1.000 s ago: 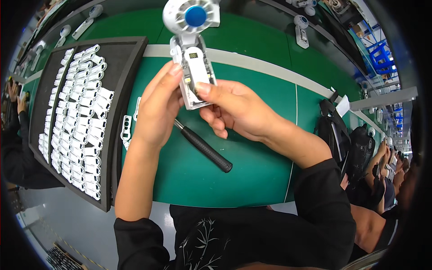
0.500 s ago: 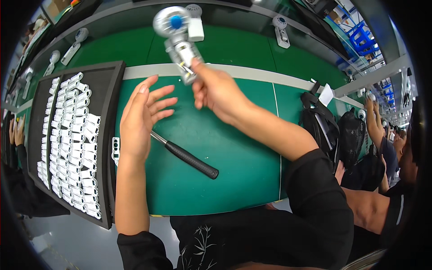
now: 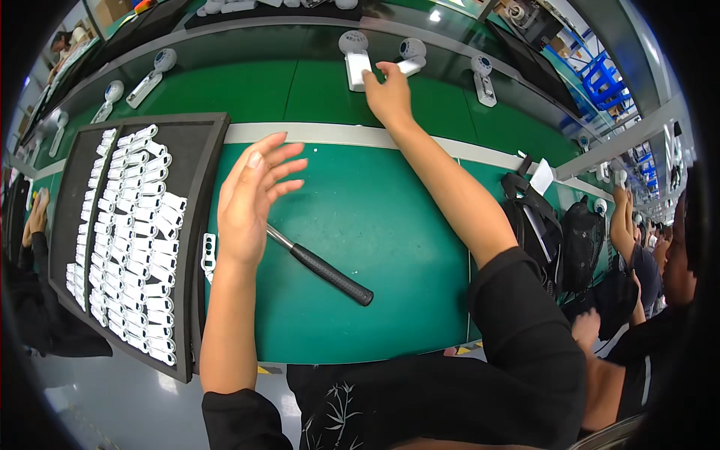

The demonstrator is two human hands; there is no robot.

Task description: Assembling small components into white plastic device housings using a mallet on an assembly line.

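My right hand (image 3: 390, 96) reaches over the green belt beyond the table, thumb and forefinger apart. Its thumb is at the edge of a white handheld fan (image 3: 358, 69) with a round grey head. Just beyond the knuckles lies a second handheld fan (image 3: 412, 52), its handle partly hidden by the hand. My left hand (image 3: 251, 195) is raised over the table, fingers stretched out and holding nothing. Below it a hammer (image 3: 330, 276) with a black grip lies on the green mat (image 3: 390, 225); the left hand and wrist hide its head.
On the left, a black tray (image 3: 196, 180) holds rows of white casings; one loose white casing (image 3: 208, 255) lies beside it. More fans (image 3: 484, 79) rest on the belt. Black bags (image 3: 585, 236) stand at right. Other people's hands (image 3: 37, 210) show at the edges.
My right hand has moved forward and right, and the fan with its inside exposed is no longer in it. A second fan now lies right of the first. My left hand stays open.
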